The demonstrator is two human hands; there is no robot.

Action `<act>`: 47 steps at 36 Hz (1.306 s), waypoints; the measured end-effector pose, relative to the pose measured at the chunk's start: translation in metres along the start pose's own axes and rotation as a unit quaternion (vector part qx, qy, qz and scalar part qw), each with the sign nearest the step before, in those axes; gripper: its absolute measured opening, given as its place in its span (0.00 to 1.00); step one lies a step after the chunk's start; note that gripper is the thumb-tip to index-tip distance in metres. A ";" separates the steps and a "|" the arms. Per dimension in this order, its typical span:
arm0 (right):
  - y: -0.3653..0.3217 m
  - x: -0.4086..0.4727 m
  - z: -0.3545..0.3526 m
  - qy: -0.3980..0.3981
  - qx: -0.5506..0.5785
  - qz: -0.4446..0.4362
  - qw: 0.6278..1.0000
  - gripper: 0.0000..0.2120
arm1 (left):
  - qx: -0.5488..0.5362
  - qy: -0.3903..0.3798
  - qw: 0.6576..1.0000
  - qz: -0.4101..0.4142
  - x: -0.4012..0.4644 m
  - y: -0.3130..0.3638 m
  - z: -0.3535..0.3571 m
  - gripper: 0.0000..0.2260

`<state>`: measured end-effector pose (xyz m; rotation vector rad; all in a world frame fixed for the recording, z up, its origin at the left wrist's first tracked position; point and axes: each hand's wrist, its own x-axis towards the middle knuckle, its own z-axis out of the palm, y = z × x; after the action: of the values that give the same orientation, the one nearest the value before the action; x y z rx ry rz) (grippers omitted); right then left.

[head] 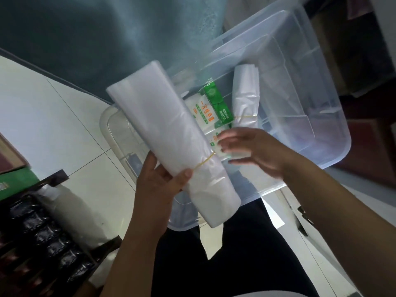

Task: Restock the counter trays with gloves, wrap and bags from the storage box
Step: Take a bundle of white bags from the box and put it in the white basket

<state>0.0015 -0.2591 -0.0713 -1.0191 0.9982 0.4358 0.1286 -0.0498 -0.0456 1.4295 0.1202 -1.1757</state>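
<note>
Head view: my left hand [158,185] grips a rolled bundle of clear bags [165,133], bound by a yellow rubber band [203,162], thumb and fingers curled round its lower part above the clear storage box [300,99]. My right hand [255,151] hovers blurred over the box, fingers spread and holding nothing. Inside lie green-and-white glove packs [211,108] and a second bag roll [245,99].

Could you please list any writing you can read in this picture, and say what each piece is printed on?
"一次性手套": orange print on the white glove packet in the storage box.
White print on the green packet: too small to read.
Small green labels on the glove packet: blurred, unreadable.
</note>
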 end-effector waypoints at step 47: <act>-0.057 -0.075 0.005 0.359 0.031 -0.056 0.931 0.13 | 0.016 0.012 1.000 0.018 -0.074 0.121 -0.053 0.21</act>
<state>0.0065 -0.2735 0.0223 -1.1971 1.5803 -0.0872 0.2040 -0.0009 0.0757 1.4693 0.0921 -1.1344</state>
